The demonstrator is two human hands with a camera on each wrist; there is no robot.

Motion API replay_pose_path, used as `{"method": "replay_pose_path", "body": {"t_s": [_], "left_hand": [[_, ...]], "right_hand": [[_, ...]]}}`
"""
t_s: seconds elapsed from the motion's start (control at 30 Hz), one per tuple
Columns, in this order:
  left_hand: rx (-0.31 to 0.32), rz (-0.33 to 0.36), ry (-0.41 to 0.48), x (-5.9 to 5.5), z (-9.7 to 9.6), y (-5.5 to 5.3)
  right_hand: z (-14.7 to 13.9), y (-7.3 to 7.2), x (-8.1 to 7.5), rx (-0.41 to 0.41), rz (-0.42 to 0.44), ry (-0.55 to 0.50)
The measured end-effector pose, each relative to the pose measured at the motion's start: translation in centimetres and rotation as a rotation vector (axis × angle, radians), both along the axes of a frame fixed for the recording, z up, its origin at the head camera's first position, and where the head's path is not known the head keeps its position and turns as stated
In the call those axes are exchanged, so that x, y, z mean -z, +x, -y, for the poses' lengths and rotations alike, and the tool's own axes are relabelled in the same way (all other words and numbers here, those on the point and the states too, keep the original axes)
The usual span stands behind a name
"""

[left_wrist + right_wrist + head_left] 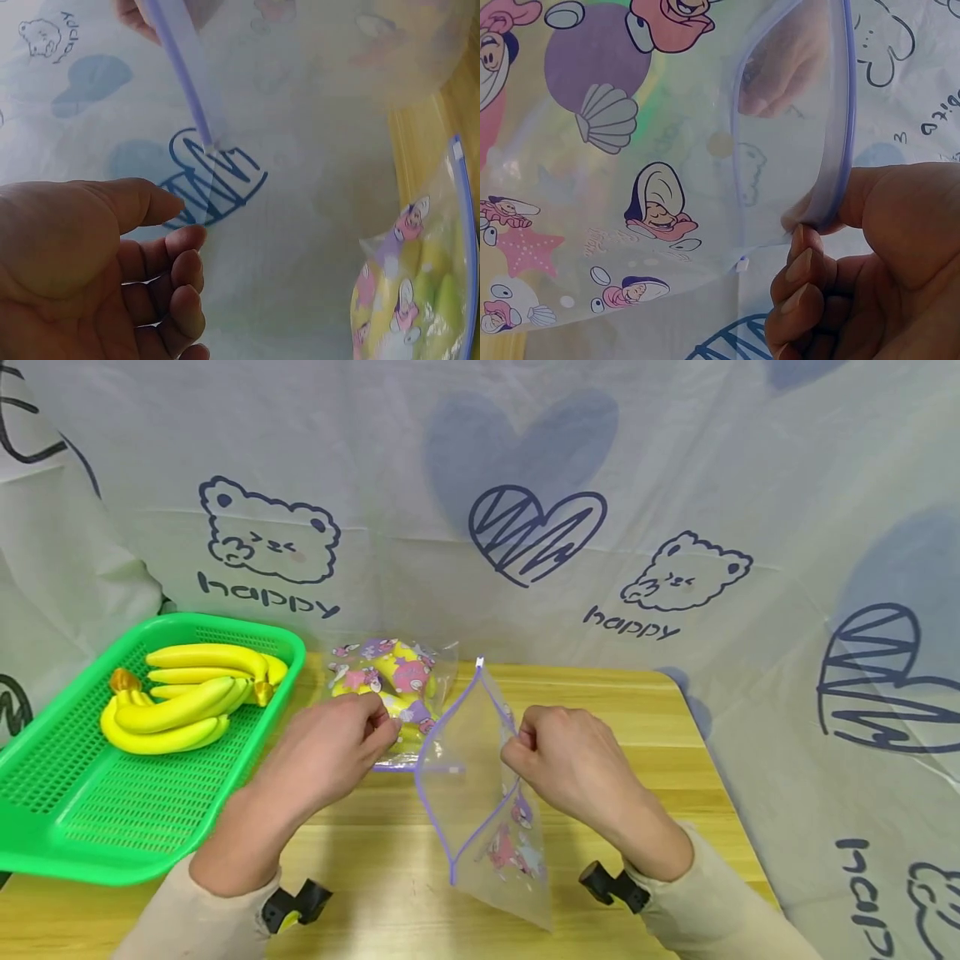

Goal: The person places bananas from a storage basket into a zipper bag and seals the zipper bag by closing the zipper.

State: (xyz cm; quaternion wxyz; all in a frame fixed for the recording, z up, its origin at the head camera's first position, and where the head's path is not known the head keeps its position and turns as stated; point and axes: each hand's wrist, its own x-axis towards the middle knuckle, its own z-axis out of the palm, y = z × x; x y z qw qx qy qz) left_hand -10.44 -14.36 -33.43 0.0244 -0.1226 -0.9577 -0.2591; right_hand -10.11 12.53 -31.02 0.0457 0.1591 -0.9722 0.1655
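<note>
A clear zip bag (468,743) with a purple rim and printed cartoon shells hangs above the table, its mouth spread wide. My right hand (573,760) pinches one side of that rim between thumb and finger, as the right wrist view shows too. Left of the mouth is my left hand (333,747), its fingers loosely curved with a gap to the thumb (146,202) and nothing between them. Behind the left hand, a filled zip bag (390,672) with yellow contents lies on the table, partly hidden by that hand.
A green plastic basket (142,814) stands at the left, with bunches of bananas (180,706) in its far part. The wooden table (630,702) ends at the back and right against a printed cloth (420,460) with hearts and bears.
</note>
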Motion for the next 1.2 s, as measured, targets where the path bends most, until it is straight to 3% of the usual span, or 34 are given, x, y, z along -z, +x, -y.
{"method": "replay_pose_path", "body": {"t_s": [0.17,0.33,0.47,0.7,0.97,1.1,1.2], "left_hand": [[-0.059,0.022,0.002,0.3,1.9,-0.2],[-0.135,0.014,-0.033,0.8,4.8,-0.4],[-0.159,0.035,-0.053,1.3,6.9,-0.6],[-0.219,0.094,-0.074,2.6,10.8,-1.0],[-0.426,0.126,-0.076,4.1,18.4,-1.8],[-0.531,0.181,-0.087,4.8,20.9,-2.3],[-0.533,0.22,-0.116,5.8,22.0,-2.9]], "right_hand": [[0.0,0.0,0.2,0.002,0.015,-0.008],[0.3,0.0,0.4,-0.018,-0.047,0.041],[0.5,-0.1,0.6,-0.029,-0.089,0.051],[0.5,-0.2,0.8,-0.02,-0.072,0.031],[0.3,-0.1,0.8,-0.03,-0.057,0.005],[0.4,-0.1,0.9,-0.034,-0.048,-0.004],[0.4,-0.1,0.9,-0.035,-0.042,-0.011]]}}
